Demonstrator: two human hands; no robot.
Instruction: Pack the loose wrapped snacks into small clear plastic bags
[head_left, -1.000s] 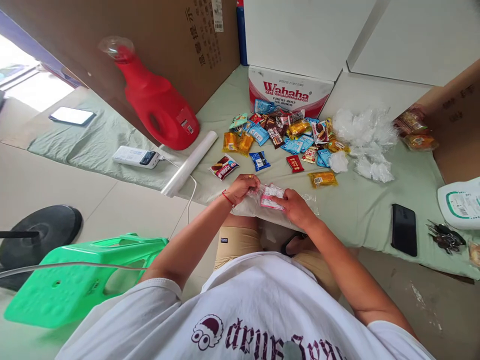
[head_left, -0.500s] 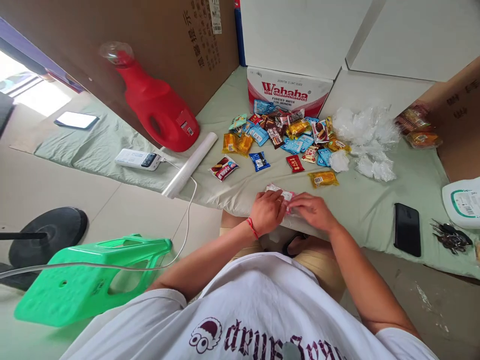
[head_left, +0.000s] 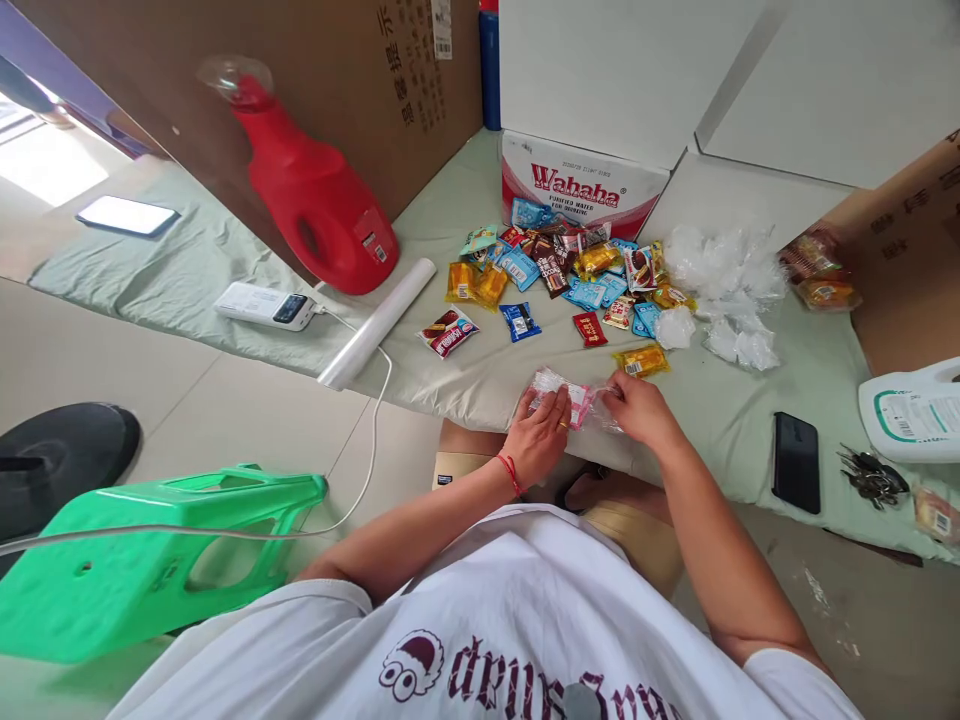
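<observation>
Right fingers pinch film near yellow snack, left fingers spread over pink packet.

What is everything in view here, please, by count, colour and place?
Packet: 1, pink-white, cloth's front edge
Clear film: 1, colourless, packet's right end
Cloth: 1, pale green, beneath snacks
Snack packets: many, mixed, mid-cloth
Wahaha box: 1, white-red, behind snacks
Boxes: several, white, back
Cartons: 2, brown, sides
Film heap: 1, clear, right of snacks
Film roll: 1, clear, left of snacks
Jug: 1, red, left
Power bank: 1, white, left
Phones: 2, black right, white-screened far left
Keys: 1 bunch, dark, right
Bottle: 1, white-green, right
Stool: 1, green, floor left
Round base: 1, black, floor left
Wrapped food: several, orange-brown, right
Shirt: 1, white, worn
Left hand: 1, flat on packet
Right hand: 1, pinching clear film
</observation>
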